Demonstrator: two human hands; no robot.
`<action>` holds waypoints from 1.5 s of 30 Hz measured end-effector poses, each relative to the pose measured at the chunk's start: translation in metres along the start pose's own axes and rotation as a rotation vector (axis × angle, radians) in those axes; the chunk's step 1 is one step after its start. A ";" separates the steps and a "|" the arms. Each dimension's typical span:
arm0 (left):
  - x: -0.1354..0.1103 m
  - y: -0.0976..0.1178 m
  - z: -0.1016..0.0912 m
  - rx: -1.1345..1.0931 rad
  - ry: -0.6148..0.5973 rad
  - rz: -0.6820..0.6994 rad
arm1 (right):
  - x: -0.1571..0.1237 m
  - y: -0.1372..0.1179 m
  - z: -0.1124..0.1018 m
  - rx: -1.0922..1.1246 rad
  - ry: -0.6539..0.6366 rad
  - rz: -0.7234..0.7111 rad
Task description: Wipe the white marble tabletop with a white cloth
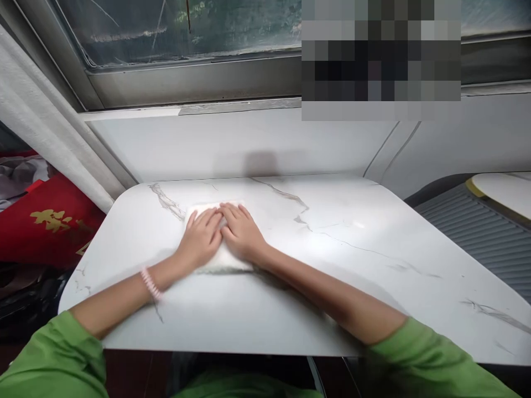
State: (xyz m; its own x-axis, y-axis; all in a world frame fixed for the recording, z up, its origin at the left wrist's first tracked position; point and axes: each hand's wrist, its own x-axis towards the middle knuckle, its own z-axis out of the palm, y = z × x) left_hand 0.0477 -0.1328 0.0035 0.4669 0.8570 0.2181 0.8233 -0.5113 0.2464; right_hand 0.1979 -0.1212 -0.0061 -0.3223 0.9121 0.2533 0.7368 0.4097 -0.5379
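The left hand (201, 237) and right hand (243, 233) rest palm down on a white cloth (227, 262), left of centre on a white, grey-veined table (365, 218). The hands lie side by side, touching at their inner edges, fingers directed toward the window (186, 27). Grip: wide in both, the fingers laid out flat rather than curled around anything, with the cloth between palms and tabletop. The cloth appears folded into a pad, although blur along its edges leaves this uncertain from where I stand. A pink coiled bracelet (150, 283) circles the left wrist; green sleeves (53, 354) cover both upper arms. Beyond the far edge rises a pale wall panel (174, 146), the window above it. At left, a pale curtain (45, 105) hangs beside a red bag (25, 237) with gold lettering. At right, a ridged grey surface (468, 221) adjoins the table's slanting edge.
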 end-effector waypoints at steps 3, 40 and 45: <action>0.053 -0.020 0.004 0.022 0.005 0.007 | 0.044 0.024 0.002 -0.057 0.070 -0.003; -0.019 0.134 0.040 -0.013 -0.084 0.413 | -0.163 0.047 -0.077 -0.282 0.008 -0.097; -0.021 0.140 0.038 -0.040 -0.113 0.445 | -0.171 0.044 -0.082 -0.238 0.010 -0.080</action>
State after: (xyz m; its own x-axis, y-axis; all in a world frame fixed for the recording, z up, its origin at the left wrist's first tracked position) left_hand 0.1652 -0.2203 -0.0021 0.8060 0.5544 0.2075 0.5230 -0.8311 0.1890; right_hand 0.3337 -0.2607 -0.0074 -0.3802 0.8763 0.2958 0.8289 0.4648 -0.3114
